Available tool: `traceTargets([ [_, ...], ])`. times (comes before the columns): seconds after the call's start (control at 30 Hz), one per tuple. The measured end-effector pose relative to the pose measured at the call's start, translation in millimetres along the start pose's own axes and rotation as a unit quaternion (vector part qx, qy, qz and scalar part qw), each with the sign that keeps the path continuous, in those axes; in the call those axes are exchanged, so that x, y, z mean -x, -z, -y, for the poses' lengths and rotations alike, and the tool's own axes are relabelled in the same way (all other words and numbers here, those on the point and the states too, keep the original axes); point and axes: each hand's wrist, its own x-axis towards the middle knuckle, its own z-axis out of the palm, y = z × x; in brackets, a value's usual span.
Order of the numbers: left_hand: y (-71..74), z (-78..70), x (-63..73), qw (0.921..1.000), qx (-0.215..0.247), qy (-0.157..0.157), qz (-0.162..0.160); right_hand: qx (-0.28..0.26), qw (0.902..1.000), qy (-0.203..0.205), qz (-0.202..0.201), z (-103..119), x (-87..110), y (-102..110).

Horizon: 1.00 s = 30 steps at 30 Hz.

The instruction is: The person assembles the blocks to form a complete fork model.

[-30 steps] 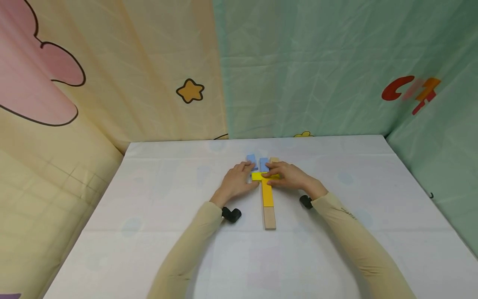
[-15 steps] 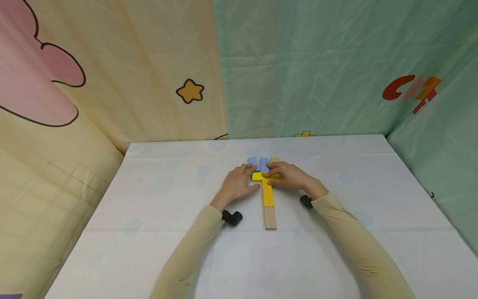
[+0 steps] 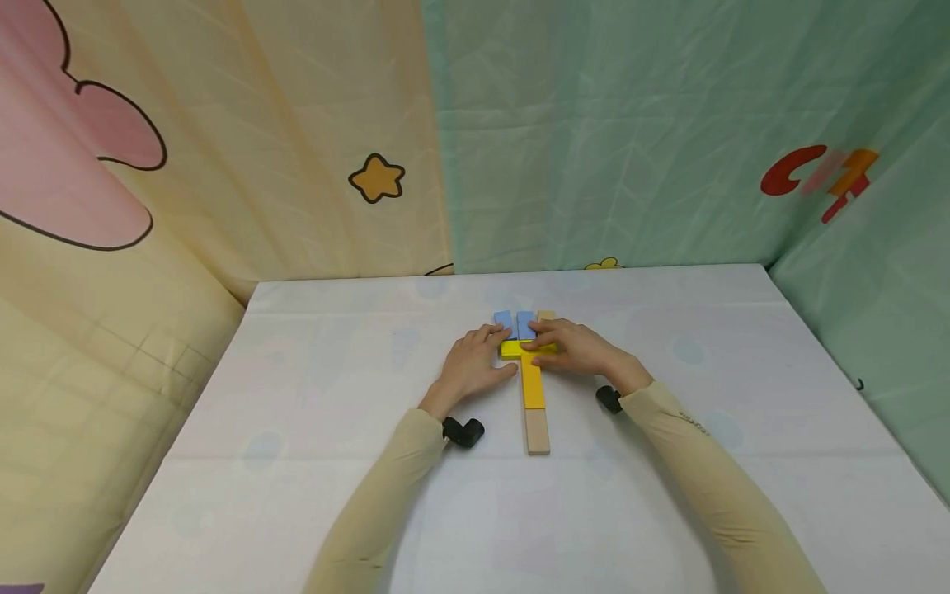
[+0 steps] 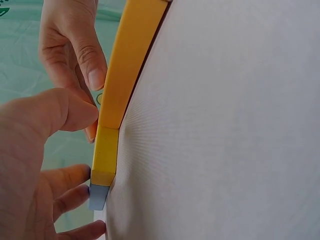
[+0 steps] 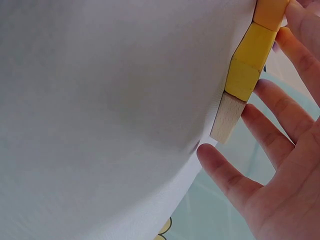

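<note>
Left hand flat on table, fingers relaxed & straight-ish, tips touching left blue block and left end of yellow crossbar; thumb near the orange-yellow stem block. Not curled round anything. Moving right: 2nd blue block snug beside the first, then a plain wood block at far right of the row, all butted vs. the crossbar's far edge. Stem runs toward the body, w/ another wood block capping its near end. Right hand lying over crossbar's right part, fingers extended, pressing down, no pinch visible.

Risk, as judged: blocks only loose-laid, so a sideways nudge from either hand could skew the row or open a gap betw. stem & crossbar. Cloth under it looks slack, so dragging a palm could shift the lot.

Layout sits dead between both hands, touching fingertips each side.
</note>
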Motion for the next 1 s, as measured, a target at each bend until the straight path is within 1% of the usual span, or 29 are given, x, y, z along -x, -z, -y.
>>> traceTargets([
  [0.5,1.9,0.1,0.7,1.0,-0.008,-0.005,0.001,0.002,1.0,0.008,-0.003,-0.4,-0.4,-1.0],
  [0.73,4.3,-0.8,0.1,1.0,-0.006,-0.007,0.004,0.007,1.0,-0.002,0.002,1.7,0.6,0.5],
  [1.0,9.0,-3.5,-2.5,0.9998,0.001,0.003,0.019,0.019,0.9997,-0.015,0.008,2.1,-0.5,1.0],
])
